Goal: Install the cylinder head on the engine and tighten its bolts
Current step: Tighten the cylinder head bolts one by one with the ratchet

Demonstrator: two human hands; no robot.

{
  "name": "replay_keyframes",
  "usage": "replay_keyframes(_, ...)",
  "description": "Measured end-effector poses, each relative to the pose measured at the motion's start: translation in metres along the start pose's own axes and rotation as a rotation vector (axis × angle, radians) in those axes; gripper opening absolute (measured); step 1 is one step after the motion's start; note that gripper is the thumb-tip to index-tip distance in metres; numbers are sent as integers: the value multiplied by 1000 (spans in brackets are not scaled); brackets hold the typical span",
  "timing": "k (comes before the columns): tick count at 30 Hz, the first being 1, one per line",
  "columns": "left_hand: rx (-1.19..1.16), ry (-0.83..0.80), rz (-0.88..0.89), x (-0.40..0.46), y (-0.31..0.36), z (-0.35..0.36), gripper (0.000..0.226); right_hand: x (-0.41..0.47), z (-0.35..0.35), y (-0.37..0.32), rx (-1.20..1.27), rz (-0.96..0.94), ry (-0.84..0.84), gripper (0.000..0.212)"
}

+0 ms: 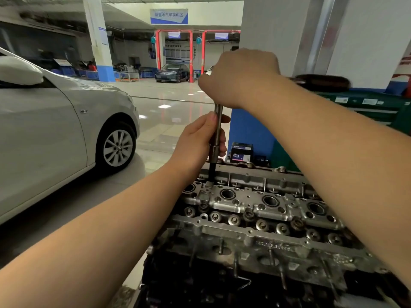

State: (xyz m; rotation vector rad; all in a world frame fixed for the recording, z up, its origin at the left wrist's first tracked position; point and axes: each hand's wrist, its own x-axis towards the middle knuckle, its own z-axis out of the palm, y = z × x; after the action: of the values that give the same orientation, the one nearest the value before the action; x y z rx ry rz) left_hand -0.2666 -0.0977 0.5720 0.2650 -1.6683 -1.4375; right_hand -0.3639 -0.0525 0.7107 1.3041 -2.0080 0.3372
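A silver car (55, 130) stood at the left on the glossy floor (169, 103), with a dark car (172, 73) far back under red lifts and a green cabinet (367, 107) at the right. The head (255, 210) sat on the engine (222, 274) in the near right, its bores and valve springs facing up. The right hand (239, 77) was clenched round the top of an upright extension bar (216, 134), the left hand (200, 141) gripped the bar lower down, and a dark bit below it reached into the head's far left corner.
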Motion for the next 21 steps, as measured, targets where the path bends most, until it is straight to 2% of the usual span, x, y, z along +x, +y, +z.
replay_keyframes(3,-95,-9,-73,4,-1,4,49,-1,6,-1,-26,2,52,51)
replay_keyframes(5,-170,17,-132,6,0,10,59,-1,12,0,151,-62,63,59)
replay_keyframes(7,-207,48,-172,8,0,16,64,-1,18,6,600,-162,-63,58)
replay_keyframes(9,-195,70,-189,11,0,20,64,-2,22,7,1140,-126,-243,60)
replay_keyframes(10,-190,76,-191,12,0,20,64,-1,24,6,1285,-105,-280,64)
replay_keyframes(11,-197,79,-191,12,-1,20,63,-1,25,3,1324,-107,-275,67)
replay_keyframes(13,-227,74,-185,13,-2,18,63,0,28,-2,1262,-135,-207,64)
replay_keyframes(15,-231,67,-162,12,-3,17,63,0,22,-4,1082,-155,-119,62)
replay_keyframes(19,-130,132,-113,8,-7,20,61,1,3,-2,198,-9,-25,49)
replay_keyframes(21,-64,175,-42,5,-9,22,58,-2,1,1,-6,-8,1,49)
